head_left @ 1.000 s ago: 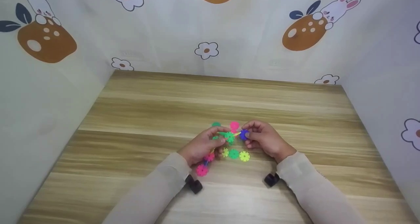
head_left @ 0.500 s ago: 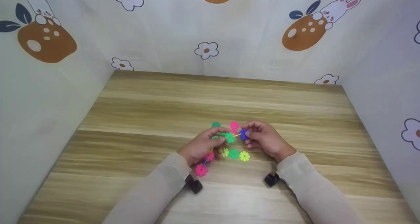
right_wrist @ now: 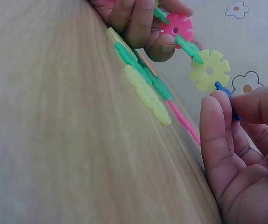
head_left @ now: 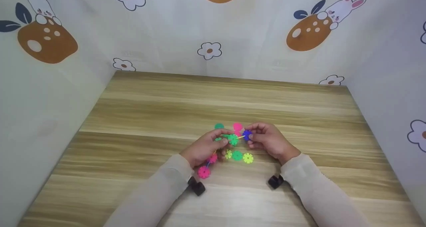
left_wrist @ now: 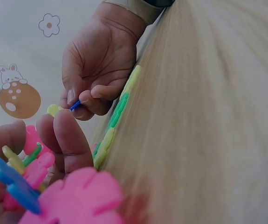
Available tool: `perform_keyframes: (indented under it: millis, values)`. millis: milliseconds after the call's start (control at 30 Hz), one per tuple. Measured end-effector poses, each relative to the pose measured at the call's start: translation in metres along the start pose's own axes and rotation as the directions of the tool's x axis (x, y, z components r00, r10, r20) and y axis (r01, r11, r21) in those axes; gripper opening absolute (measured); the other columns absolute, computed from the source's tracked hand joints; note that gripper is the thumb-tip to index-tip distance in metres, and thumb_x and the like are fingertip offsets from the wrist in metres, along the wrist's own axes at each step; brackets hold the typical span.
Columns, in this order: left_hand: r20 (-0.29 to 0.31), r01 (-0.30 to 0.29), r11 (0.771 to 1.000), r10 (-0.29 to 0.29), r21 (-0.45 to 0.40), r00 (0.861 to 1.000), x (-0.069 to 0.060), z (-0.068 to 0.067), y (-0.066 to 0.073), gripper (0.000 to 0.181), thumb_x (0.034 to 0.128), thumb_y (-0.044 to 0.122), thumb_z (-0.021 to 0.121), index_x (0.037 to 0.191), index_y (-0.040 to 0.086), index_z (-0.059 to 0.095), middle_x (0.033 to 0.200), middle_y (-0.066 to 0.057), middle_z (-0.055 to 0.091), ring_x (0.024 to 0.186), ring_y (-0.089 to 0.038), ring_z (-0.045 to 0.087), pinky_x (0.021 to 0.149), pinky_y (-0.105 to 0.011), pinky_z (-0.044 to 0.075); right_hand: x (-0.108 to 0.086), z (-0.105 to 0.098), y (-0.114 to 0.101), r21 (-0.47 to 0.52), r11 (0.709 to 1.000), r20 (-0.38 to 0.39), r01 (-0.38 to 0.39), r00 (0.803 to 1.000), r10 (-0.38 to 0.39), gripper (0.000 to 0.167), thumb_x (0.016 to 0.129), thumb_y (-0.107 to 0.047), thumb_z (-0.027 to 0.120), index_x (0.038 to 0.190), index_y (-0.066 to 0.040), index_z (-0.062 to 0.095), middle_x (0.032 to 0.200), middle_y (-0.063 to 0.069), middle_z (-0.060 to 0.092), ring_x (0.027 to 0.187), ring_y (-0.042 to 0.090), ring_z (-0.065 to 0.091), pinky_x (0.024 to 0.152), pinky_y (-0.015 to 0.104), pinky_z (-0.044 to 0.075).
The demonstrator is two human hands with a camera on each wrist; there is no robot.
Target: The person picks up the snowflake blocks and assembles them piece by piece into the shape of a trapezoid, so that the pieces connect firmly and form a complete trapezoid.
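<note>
My left hand [head_left: 204, 148] holds a chain of slotted plastic snowflake discs, joined edge to edge. A pink disc [head_left: 204, 172] hangs at its near end; a blue disc [left_wrist: 15, 184] joins on beside it in the left wrist view. A green disc [head_left: 233, 139] shows by the left fingertips. At the far end, the right wrist view shows a pink disc [right_wrist: 176, 30], a green one [right_wrist: 188, 48] and a yellow disc [right_wrist: 209, 70]. My right hand [head_left: 273, 142] pinches a dark blue disc [head_left: 246, 135] between thumb and fingers, its edge meeting the yellow disc's rim.
Loose discs lie flat on the wooden table [head_left: 159, 107]: a green disc [head_left: 237, 155] between two yellow ones, a pink disc [head_left: 237, 126] and another green disc [head_left: 219, 126] behind the hands. Black wrist mounts [head_left: 198, 188] sit under both sleeves. Patterned cloth walls [head_left: 166, 30] enclose the table.
The dark blue disc has shifted slightly up and left in the right fingers. The chain's pink end has moved a little left. Both hands have stayed almost in place.
</note>
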State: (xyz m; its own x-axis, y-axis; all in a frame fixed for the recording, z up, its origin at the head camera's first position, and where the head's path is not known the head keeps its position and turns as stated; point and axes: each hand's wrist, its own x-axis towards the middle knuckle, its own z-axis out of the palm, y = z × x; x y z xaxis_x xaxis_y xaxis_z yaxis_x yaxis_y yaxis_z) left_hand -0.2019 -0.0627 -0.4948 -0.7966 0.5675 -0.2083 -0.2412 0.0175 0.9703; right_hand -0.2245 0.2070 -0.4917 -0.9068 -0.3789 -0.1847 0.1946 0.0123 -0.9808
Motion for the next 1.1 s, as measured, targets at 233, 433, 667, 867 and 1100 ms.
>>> perform_keyframes:
  millis: [233,433,667,867,1100]
  values:
    - [0.003,-0.001,1.000,0.001,-0.004,1.000,-0.0008,-0.0003,0.0007,0.040,0.1113,0.014,0.051,0.151,0.011,0.052,0.117,-0.014,0.070,0.079,-0.014,0.059,0.071,-0.028,0.059,0.0000,0.0002,-0.0004,-0.002,1.000,0.007,0.003,1.000,-0.003,0.035,0.097,0.008,0.058,0.131,0.016,0.057,0.095,0.002,0.069,0.077,0.011,0.070,0.072,0.025,0.064]
    - [-0.008,0.009,1.000,-0.009,-0.001,1.000,-0.0016,0.0001,0.0018,0.039,0.1114,0.015,0.051,0.150,0.012,0.053,0.117,-0.014,0.071,0.078,-0.014,0.060,0.070,-0.028,0.059,-0.0001,0.0009,-0.0008,0.001,1.000,0.007,-0.011,1.000,0.011,0.030,0.097,0.009,0.059,0.126,0.010,0.063,0.091,0.003,0.071,0.076,0.013,0.071,0.071,0.027,0.064]
    - [-0.004,0.021,1.000,-0.021,0.004,1.000,-0.0018,0.0006,0.0020,0.037,0.1111,0.015,0.052,0.148,0.016,0.056,0.116,-0.012,0.071,0.080,-0.015,0.058,0.072,-0.029,0.060,-0.0007,0.0003,-0.0004,-0.025,1.000,0.017,-0.011,1.000,0.012,0.032,0.097,0.010,0.058,0.128,0.015,0.059,0.089,0.002,0.070,0.074,0.012,0.070,0.071,0.027,0.064]
    - [-0.005,0.019,1.000,-0.019,0.015,1.000,-0.0010,0.0004,0.0019,0.036,0.1109,0.015,0.052,0.146,0.016,0.057,0.114,-0.011,0.070,0.080,-0.014,0.059,0.073,-0.029,0.060,-0.0006,0.0007,-0.0002,-0.014,1.000,0.016,-0.017,1.000,0.018,0.024,0.097,0.009,0.059,0.119,0.004,0.066,0.088,0.003,0.070,0.075,0.012,0.071,0.072,0.027,0.064]
    - [0.002,0.008,1.000,-0.008,0.028,1.000,-0.0026,0.0011,0.0028,0.038,0.1105,0.012,0.052,0.148,0.010,0.055,0.103,-0.007,0.064,0.077,-0.014,0.057,0.072,-0.029,0.059,-0.0021,0.0013,-0.0002,-0.010,1.000,0.041,-0.014,0.999,0.014,0.025,0.097,0.010,0.055,0.119,0.004,0.065,0.088,0.003,0.069,0.075,0.013,0.071,0.074,0.028,0.065]
